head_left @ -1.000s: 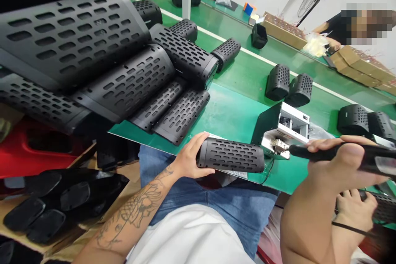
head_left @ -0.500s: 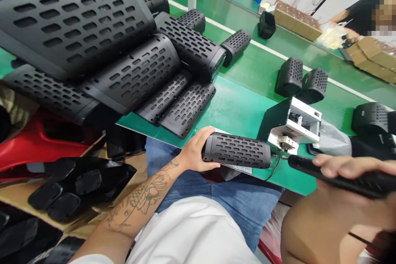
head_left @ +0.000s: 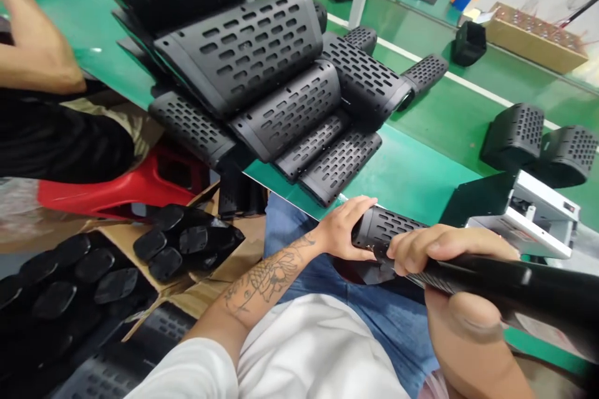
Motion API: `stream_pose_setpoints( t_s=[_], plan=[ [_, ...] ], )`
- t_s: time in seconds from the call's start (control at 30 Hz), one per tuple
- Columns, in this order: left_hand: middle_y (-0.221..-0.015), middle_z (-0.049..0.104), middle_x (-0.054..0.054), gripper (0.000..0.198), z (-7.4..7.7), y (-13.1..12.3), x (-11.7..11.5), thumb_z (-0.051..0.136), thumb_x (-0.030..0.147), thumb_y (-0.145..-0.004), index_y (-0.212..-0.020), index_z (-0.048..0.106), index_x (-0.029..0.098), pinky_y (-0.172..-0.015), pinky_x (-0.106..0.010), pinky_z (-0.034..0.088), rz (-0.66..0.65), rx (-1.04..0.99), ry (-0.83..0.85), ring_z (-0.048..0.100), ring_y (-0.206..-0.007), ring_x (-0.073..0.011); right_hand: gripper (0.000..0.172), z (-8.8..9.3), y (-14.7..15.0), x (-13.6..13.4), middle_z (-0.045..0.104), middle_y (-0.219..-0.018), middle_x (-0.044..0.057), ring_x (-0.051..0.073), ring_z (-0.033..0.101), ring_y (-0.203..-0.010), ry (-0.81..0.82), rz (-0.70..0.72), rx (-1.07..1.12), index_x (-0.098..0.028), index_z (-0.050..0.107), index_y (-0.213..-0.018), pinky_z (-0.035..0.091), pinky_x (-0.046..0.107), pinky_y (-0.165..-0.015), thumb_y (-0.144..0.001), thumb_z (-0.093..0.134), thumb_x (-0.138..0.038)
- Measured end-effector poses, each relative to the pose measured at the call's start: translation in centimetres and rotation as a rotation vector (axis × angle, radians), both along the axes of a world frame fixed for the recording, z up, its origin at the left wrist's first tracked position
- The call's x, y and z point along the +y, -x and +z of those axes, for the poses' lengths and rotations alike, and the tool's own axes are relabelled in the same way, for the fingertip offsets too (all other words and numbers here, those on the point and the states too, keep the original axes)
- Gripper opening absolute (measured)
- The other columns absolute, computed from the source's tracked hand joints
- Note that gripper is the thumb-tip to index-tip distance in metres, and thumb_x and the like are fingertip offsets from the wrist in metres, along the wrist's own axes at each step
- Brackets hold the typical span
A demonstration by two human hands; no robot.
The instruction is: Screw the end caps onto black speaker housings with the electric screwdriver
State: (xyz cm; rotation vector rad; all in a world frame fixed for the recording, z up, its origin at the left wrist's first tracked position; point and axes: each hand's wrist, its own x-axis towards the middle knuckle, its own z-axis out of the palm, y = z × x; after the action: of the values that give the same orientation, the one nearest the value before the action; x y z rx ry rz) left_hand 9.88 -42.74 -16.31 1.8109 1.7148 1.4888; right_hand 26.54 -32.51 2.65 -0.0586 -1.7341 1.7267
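Note:
My left hand (head_left: 345, 229) is closed around the left end of a black slotted housing (head_left: 390, 224) that lies at the table's front edge, above my lap. In my right hand (head_left: 456, 249) is a black electric screwdriver (head_left: 524, 283), lying nearly level across the view. Its tip meets the housing's lower left corner, close to my left thumb. The right hand and the tool hide the right part of the housing. A white and black screw feeder (head_left: 538, 215) stands just behind, to the right.
A stack of similar slotted housings (head_left: 262, 43) rises on the green table (head_left: 412, 156) at left. Cartons of black parts (head_left: 187, 240) stand on the floor by a red stool (head_left: 116, 187). A co-worker's arm (head_left: 37, 43) shows at far left.
My right hand has brought the screwdriver left from beside the screw feeder to the housing's left corner. The view has swung left, so the co-worker's arm now shows.

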Motion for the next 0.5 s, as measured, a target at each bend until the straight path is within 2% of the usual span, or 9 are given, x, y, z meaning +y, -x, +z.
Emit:
stream_pose_setpoints(
  t_s=[0.07, 0.17, 0.23, 0.37, 0.5],
  plan=[
    [-0.176, 0.054, -0.026, 0.134, 0.0, 0.0, 0.0, 0.096, 0.074, -0.080, -0.183, 0.031, 0.019, -0.137, -0.063, 0.052, -0.015, -0.012, 0.028, 0.058, -0.163, -0.0479, 0.034, -0.1, 1.0, 0.2, 0.076, -0.081, 0.003, 0.021, 0.074, -0.065, -0.013, 0.084, 0.049, -0.022, 0.081, -0.121, 0.072, 0.047, -0.076, -0.099, 0.088, -0.047],
    [-0.177, 0.053, -0.026, 0.135, -0.1, 0.0, 0.0, 0.095, 0.073, -0.081, -0.185, 0.029, 0.018, -0.138, -0.063, 0.050, -0.022, -0.013, 0.007, 0.057, -0.164, -0.0478, 0.030, -0.2, 1.4, 0.0, 0.079, -0.086, 0.005, 0.020, 0.075, -0.066, -0.037, 0.135, 0.075, -0.021, 0.080, -0.122, 0.070, 0.041, -0.069, -0.101, 0.084, -0.042],
    [-0.177, 0.052, -0.027, 0.136, -0.1, 0.1, 0.1, 0.094, 0.073, -0.081, -0.186, 0.028, 0.016, -0.139, -0.062, 0.050, -0.023, -0.006, -0.013, 0.056, -0.164, -0.0478, 0.027, -0.2, 1.4, -0.4, 0.079, -0.085, 0.004, 0.020, 0.074, -0.065, -0.058, 0.130, 0.076, -0.021, 0.079, -0.119, 0.069, 0.040, -0.068, -0.101, 0.084, -0.042],
    [-0.177, 0.052, -0.026, 0.139, 0.0, 0.0, 0.2, 0.096, 0.072, -0.080, -0.187, 0.027, 0.016, -0.138, -0.061, 0.051, -0.026, -0.012, 0.016, 0.057, -0.163, -0.0483, 0.025, 0.1, 1.7, -0.8, 0.077, -0.083, 0.003, 0.019, 0.073, -0.065, -0.014, 0.033, 0.040, -0.021, 0.078, -0.114, 0.068, 0.040, -0.069, -0.100, 0.086, -0.041],
    [-0.178, 0.053, -0.024, 0.139, 0.0, -0.1, 0.2, 0.095, 0.075, -0.079, -0.187, 0.025, 0.020, -0.139, -0.063, 0.049, -0.003, -0.012, 0.051, 0.056, -0.164, -0.0480, 0.027, -0.2, 2.3, -0.2, 0.077, -0.080, 0.002, 0.019, 0.071, -0.061, -0.104, 0.098, 0.026, -0.023, 0.079, -0.119, 0.066, 0.038, -0.064, -0.101, 0.085, -0.043]
  ],
)
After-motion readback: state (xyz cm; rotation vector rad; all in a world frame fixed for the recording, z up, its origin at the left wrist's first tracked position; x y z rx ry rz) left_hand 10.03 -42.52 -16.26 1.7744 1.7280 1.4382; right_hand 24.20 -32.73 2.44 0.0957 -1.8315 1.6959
